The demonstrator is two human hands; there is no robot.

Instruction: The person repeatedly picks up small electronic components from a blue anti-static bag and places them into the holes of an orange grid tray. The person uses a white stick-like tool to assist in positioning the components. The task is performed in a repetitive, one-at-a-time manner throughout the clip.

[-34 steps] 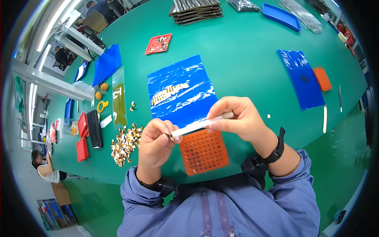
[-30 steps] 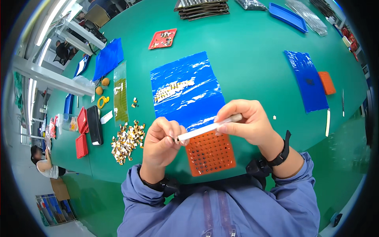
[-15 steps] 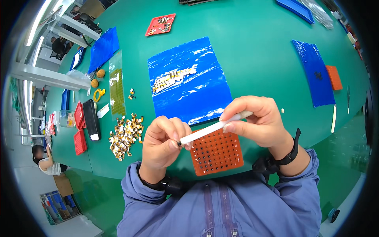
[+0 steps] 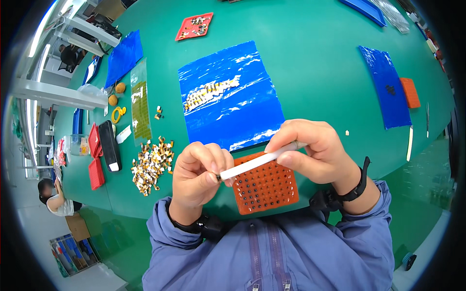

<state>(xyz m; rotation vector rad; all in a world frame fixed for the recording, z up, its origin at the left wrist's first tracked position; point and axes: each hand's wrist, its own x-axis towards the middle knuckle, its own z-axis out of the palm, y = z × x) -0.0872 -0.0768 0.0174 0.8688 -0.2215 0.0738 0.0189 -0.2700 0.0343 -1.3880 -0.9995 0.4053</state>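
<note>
My right hand [image 4: 313, 148] is closed round a white pen-shaped stick [image 4: 257, 162], held tilted, with its lower end toward the left. My left hand [image 4: 201, 169] pinches a tiny dark and gold part [image 4: 219, 177] between thumb and fingers, and the stick's end meets it there. Just beneath the stick lies an orange tray [image 4: 267, 194] with rows of holes, several of them holding small black pieces. Beyond my hands is a blue sheet [image 4: 242, 111] carrying a row of small white and gold parts [image 4: 208, 94]. A loose heap of similar parts [image 4: 153, 167] lies left of my left hand.
A red tray [image 4: 194, 26] of small parts sits far off. On the left are a black case [image 4: 109, 145], red trays [image 4: 96, 173], yellow tape [image 4: 116, 115] and a clear strip [image 4: 141, 106]. At right lie another blue sheet [image 4: 383, 87] and an orange block [image 4: 410, 92].
The table things appear slightly farther left and up in the view. Both hands keep nearly the same pose, with the stick still at the small part; my right fingers shift slightly along it.
</note>
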